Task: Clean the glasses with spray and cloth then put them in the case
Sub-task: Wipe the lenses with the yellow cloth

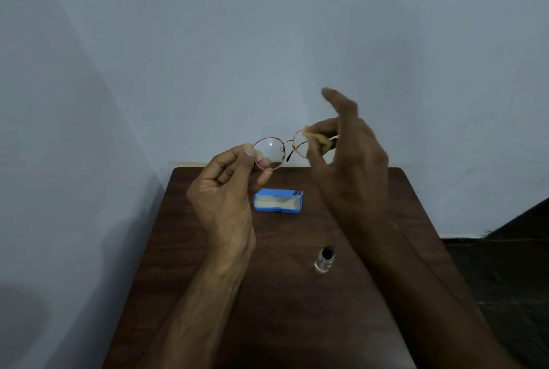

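Pale blue-grey walls [267, 26] meet in a corner at left of the frame, behind a dark wooden table [282, 294] that fills the lower middle. Held up in the air at centre frame, above the far edge of the table, are the glasses [280, 150], thin red-rimmed with round lenses. The left hand [228, 187] pinches the outer rim of the lens on the left side of the frame between thumb and forefinger, its other fingers curled in. The right hand [347, 160] presses a small yellow cloth [316, 138] against the lens on the right side, thumb and a finger clamped on the cloth with the lens between them, while its remaining fingers are spread and raised. Below the glasses, on the table, the blue case [278, 201] lies open, showing a pale lining. Nearer the camera, toward lower centre-right, a small clear spray bottle [324, 260] with a black cap stands upright, well apart from the case. Dark floor [505, 264] shows at lower right.
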The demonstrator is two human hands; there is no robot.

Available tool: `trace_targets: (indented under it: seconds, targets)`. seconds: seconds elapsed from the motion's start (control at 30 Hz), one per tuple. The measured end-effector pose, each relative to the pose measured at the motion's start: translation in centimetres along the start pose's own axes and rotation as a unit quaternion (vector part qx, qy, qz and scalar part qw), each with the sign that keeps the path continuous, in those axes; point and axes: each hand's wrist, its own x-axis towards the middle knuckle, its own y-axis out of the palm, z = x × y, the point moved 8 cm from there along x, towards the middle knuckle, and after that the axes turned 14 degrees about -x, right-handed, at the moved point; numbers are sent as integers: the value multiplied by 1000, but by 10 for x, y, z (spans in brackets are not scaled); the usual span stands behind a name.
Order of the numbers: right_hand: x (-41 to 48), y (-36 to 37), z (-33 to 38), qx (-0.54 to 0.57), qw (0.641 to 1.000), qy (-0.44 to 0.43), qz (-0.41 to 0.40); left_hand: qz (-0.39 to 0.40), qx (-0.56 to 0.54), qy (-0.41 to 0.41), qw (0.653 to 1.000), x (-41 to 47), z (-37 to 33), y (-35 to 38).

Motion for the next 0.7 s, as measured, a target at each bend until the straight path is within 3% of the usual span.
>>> trace_targets:
  seconds: [0.07, 0.2, 0.3, 0.43, 0.57, 0.7]
  targets:
    - [3, 3, -13, 4, 999, 39, 3, 0, 1, -1, 1000, -1, 0, 0]
    - [-5, 4, 0, 31, 999, 22, 23, -7, 3, 4, 1000, 1, -1, -3]
    - [4, 3, -19, 43, 996, 76, 15, -2, 4, -1, 1000, 0, 1, 0]
    - [-2, 2, 2, 46, 998, 27, 21, -4, 0, 4, 1000, 0, 0, 0]
    - [2, 7, -24, 36, 996, 79, 21, -6, -3, -1, 1000, -2, 1, 0]
    - [-21, 7, 8, 16, 999, -31, 11, -14, -9, 4, 1000, -1, -1, -2]
